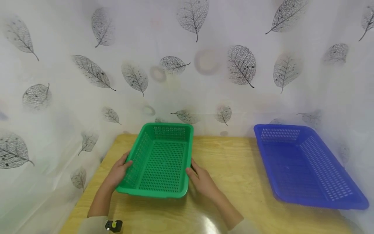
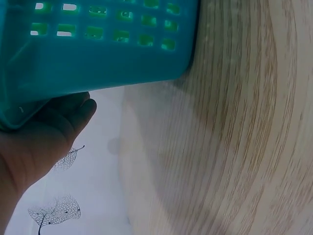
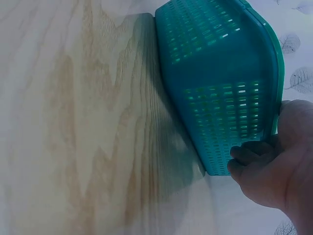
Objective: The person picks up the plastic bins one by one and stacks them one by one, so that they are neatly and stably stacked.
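Wooden table (image 1: pixel 228 159); left grip (image 1: pixel 117 171) and right grip (image 1: pixel 204 183) hold a green basket (image 1: pixel 163 165).

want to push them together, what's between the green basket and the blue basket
The head view shows the right hand gripping the green basket, its forearm trailing nearer the camera, then bare wooden table up to the blue basket.

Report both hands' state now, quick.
Left hand: closed on the green basket, holding its left rim.
Right hand: closed on the same basket, holding its right rim.
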`<control>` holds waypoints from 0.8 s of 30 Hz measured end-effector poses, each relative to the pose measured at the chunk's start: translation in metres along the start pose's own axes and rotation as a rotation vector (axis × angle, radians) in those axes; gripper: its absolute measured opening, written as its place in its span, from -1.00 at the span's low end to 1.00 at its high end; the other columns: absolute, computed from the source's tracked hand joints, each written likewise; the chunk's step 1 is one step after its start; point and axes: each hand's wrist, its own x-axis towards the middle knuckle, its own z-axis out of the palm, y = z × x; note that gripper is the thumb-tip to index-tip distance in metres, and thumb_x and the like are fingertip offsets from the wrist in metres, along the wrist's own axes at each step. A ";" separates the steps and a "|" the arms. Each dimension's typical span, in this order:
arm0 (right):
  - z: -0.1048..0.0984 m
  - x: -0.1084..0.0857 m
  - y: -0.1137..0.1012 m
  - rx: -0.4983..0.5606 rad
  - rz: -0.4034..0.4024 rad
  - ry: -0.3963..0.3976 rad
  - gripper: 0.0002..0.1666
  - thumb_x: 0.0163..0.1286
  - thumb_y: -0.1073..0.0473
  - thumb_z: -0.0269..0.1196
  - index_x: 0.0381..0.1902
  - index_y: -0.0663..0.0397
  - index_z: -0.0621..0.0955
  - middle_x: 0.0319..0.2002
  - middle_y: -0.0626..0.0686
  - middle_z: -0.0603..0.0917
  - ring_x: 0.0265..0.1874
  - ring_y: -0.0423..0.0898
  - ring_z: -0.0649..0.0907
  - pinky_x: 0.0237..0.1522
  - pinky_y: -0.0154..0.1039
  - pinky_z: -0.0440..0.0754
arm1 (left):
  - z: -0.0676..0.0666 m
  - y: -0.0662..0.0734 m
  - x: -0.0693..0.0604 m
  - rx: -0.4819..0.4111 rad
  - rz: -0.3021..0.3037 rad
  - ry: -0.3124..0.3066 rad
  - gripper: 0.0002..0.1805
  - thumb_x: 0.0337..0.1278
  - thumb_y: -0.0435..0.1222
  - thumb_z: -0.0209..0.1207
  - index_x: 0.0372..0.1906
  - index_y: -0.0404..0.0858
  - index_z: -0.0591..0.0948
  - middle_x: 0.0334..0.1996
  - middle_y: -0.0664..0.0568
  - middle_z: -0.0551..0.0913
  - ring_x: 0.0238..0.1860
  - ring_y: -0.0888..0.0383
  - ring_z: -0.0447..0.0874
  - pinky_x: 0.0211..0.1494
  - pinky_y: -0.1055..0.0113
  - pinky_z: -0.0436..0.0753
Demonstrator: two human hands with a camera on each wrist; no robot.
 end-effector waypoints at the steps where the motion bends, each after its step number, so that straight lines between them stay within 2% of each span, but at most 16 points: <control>1: 0.000 -0.001 0.001 0.010 0.000 0.002 -0.22 0.74 -0.16 -0.02 0.72 0.01 0.12 0.57 0.14 0.37 0.52 0.21 0.40 0.48 0.27 0.33 | 0.000 0.000 -0.001 -0.002 0.001 0.003 -0.26 0.76 -0.12 -0.17 0.74 -0.22 -0.18 0.71 -0.28 -0.14 0.65 -0.33 -0.11 0.58 -0.32 0.06; 8: -0.001 -0.005 0.001 0.049 -0.005 0.018 -0.26 0.75 -0.10 -0.02 0.71 0.03 0.15 0.58 0.13 0.34 0.53 0.22 0.37 0.47 0.28 0.34 | 0.004 0.002 0.000 -0.022 0.020 -0.004 -0.27 0.76 -0.16 -0.18 0.74 -0.23 -0.18 0.71 -0.28 -0.13 0.66 -0.33 -0.13 0.59 -0.30 0.04; 15: -0.006 -0.008 0.004 0.028 0.000 0.056 -0.29 0.75 -0.06 0.00 0.68 0.08 0.20 0.56 0.16 0.36 0.50 0.28 0.42 0.43 0.32 0.39 | 0.012 0.002 0.000 -0.056 0.010 0.006 -0.28 0.75 -0.17 -0.18 0.75 -0.21 -0.15 0.70 -0.29 -0.06 0.56 -0.28 0.12 0.53 -0.23 0.18; 19: -0.008 -0.011 0.005 0.025 -0.005 0.072 -0.32 0.75 -0.01 0.01 0.67 0.13 0.22 0.55 0.19 0.39 0.48 0.31 0.43 0.43 0.33 0.38 | 0.016 0.004 0.000 -0.061 0.016 0.010 -0.29 0.75 -0.16 -0.18 0.74 -0.22 -0.13 0.70 -0.28 -0.05 0.60 -0.28 0.06 0.56 -0.26 0.13; 24: -0.010 -0.016 0.006 0.038 0.000 0.081 -0.34 0.76 0.03 0.01 0.66 0.13 0.24 0.54 0.19 0.40 0.47 0.29 0.45 0.42 0.32 0.41 | 0.022 0.005 -0.003 -0.065 -0.005 0.005 -0.28 0.76 -0.16 -0.18 0.75 -0.21 -0.15 0.71 -0.28 -0.07 0.62 -0.31 0.03 0.56 -0.28 0.12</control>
